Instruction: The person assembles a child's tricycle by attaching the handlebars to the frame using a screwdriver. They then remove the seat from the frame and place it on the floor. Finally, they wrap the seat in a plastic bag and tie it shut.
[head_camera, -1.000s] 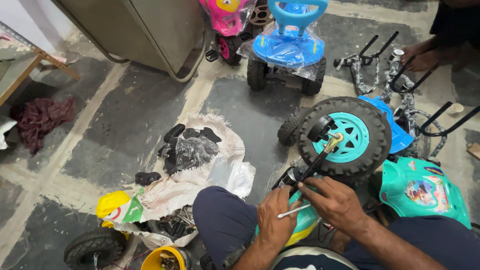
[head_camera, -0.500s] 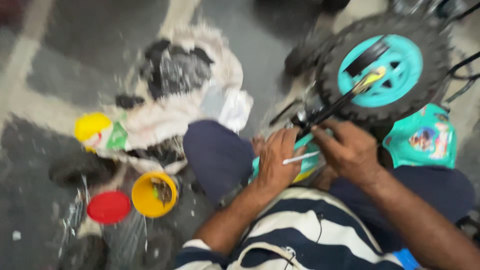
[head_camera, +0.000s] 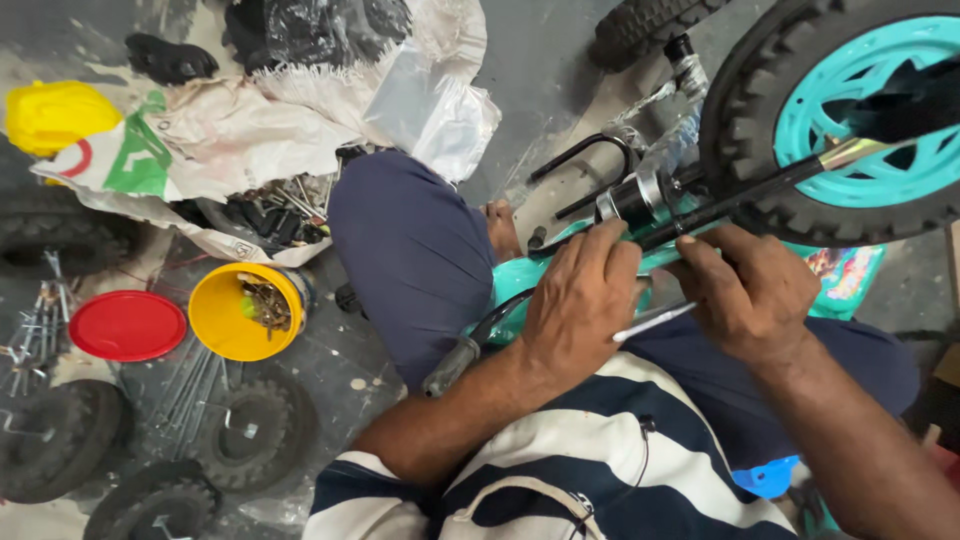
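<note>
**A:** Wheel (head_camera: 860, 120) ran off the top and right edges. Left hand (head_camera: 580, 300) covered the teal frame (head_camera: 520, 280) mid-section.

**B:** Yep, and the yellow tub (head_camera: 245, 312) contents were too small to tell.

hands (head_camera: 580, 310) on teal bike frame (head_camera: 520, 285), knobby wheel (head_camera: 850, 120)

Knobbly rubber tyre (head_camera: 745, 110), glossy plastic tub (head_camera: 222, 322)

lid (head_camera: 127, 325) left of tub (head_camera: 246, 312), wheel (head_camera: 850, 120) far right
</note>
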